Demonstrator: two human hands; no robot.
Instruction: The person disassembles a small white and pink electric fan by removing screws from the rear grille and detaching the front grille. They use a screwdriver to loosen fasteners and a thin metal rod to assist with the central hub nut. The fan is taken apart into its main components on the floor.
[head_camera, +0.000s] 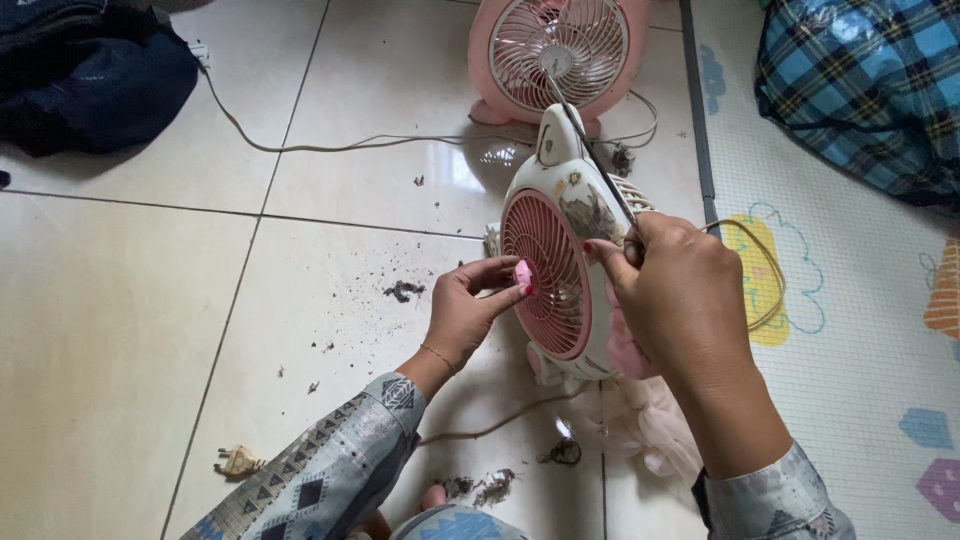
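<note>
**Two hands on a small pink-and-white fan, floor-level**

Tiled floor (120, 320) filled most of the view, with a patterned play mat (850, 330) along the right side. A blue plaid bag (870, 90) sat on the mat at top right; a dark bundle of cloth (85, 75) lay top left. A second pink fan (560, 50) stood at the top, facing the camera, its cord (300, 148) trailing left across the tiles.

Small white fan (565, 270) with pink grille stood on the floor in the centre, turned side-on, just in front of the other fan — pale pink cloth (650, 420) under and behind its base.

Right hand (680, 310) was closed around a thin metal rod (590, 140) at the fan's top rear edge, fingers curled tight, rod slanting up and away. Left hand (470, 305) was at the grille front, fingers pinched on a small pink piece (523, 277) touching the grille.

Dust clumps (403, 291) and dark specks lay scattered left of the fan, more near the sleeves. A pale plug (238, 462) lay bottom left, well apart.
</note>
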